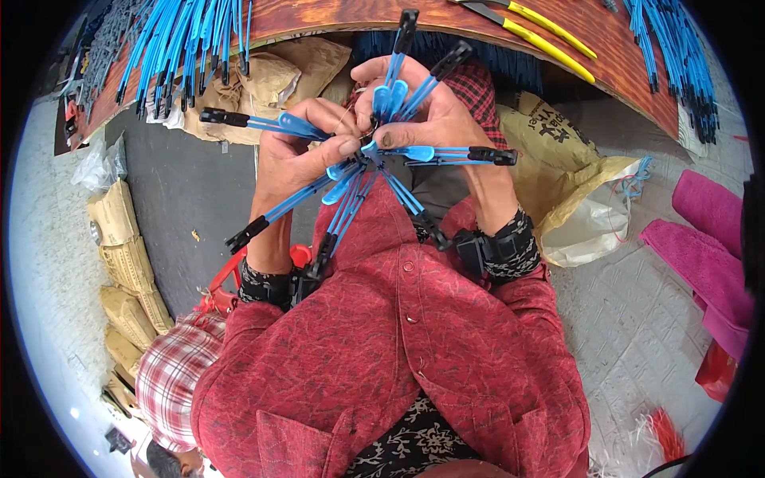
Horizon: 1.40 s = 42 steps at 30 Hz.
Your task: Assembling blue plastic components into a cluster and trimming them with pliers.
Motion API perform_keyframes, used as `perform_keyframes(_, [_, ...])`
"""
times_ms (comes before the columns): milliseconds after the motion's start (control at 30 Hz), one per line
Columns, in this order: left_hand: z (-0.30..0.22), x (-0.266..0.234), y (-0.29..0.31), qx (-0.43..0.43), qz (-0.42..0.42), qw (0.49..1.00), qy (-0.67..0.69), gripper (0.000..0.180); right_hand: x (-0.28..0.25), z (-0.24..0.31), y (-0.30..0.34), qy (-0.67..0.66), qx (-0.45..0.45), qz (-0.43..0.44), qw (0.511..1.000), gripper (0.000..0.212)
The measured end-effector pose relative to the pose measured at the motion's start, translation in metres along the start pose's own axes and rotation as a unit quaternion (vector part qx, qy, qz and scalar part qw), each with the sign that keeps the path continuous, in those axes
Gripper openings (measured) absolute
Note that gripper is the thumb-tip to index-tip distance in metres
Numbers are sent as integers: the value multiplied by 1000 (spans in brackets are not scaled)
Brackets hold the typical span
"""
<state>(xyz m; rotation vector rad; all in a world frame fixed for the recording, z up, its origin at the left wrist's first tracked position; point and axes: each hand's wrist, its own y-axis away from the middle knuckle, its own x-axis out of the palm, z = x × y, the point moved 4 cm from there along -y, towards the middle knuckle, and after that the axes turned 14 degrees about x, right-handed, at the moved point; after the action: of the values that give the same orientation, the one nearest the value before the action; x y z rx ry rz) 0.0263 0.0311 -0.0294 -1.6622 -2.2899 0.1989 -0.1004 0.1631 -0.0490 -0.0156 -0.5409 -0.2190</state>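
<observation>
Above my lap I hold a frame of blue ribs (370, 150), spread like a star around a small hub, much like an umbrella frame. Black pieces cap the outer ends of its ribs. My left hand (288, 157) is closed, its thumb and fingers pinched close to the hub, where a thin wire or thread shows. Opposite it, my right hand (448, 119) grips the hub area with its thumb, ribs passing between and across its fingers. Fingers partly hide the middle of the frame.
Bundles of blue ribs (187, 40) and more blue ribs (677, 56) lie on the wooden table (335, 14). A yellow-handled tool (550, 48) rests between them. Brown paper (279, 72), a yellow sack (550, 151) and pink cloth (693, 255) are around me. Another person (179, 374) is at lower left.
</observation>
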Motion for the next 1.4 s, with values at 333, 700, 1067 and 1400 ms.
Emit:
perform_keyframes(333, [2,4,7,13,-61,998,32,18,5,0,-1,116,28,-57,991,67])
perform_keyframes(700, [-2,-6,7,-53,-17,998,-41,25,5,-3,-1,195,33,-118,973,86])
perform_keyframes(1067, [-4,-8,5,46,56,994,-78,18,4,7,-1,264,-61,-140,952,111])
perform_keyframes(1400, [-4,-13,9,44,50,994,-89,18,-16,-7,1,76,-23,-162,984,51])
